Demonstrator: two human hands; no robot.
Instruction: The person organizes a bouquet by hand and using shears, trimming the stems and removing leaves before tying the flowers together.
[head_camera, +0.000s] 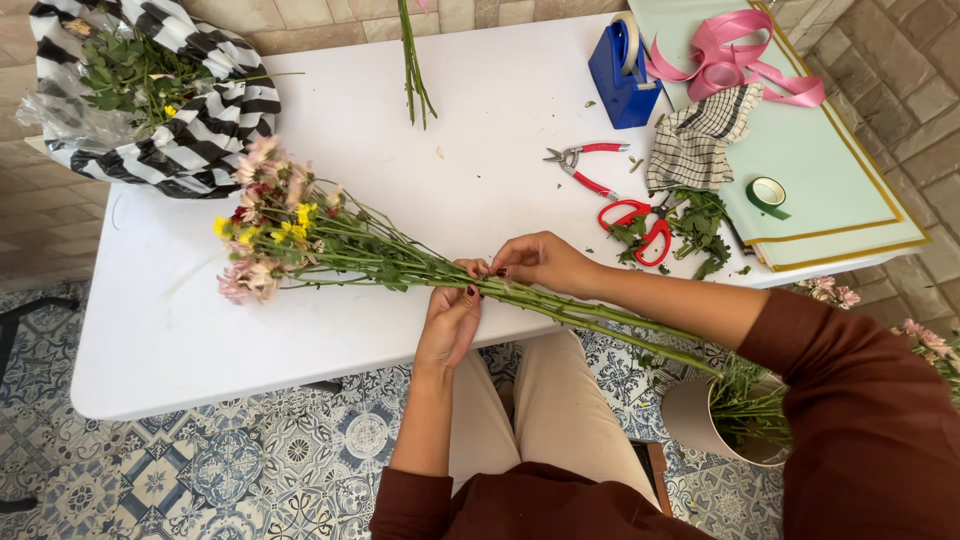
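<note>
A bunch of pink and yellow flowers (268, 235) lies across the white table (180, 340), heads to the left and long green stems (600, 318) running off the front edge to the right. My left hand (450, 322) grips the stems from below at the table's front edge. My right hand (540, 262) pinches the same stems from above, right beside it. Both hands meet at the middle of the bunch.
A black-and-white striped bag of cuttings (160, 90) sits far left. Red pruners (585, 165), red scissors (640, 228), a checked cloth (700, 140), a blue tape dispenser (622, 70), green tape (768, 192), pink ribbon (735, 55) and pale green paper (850, 190) lie right. A pot of stems (735, 420) stands below.
</note>
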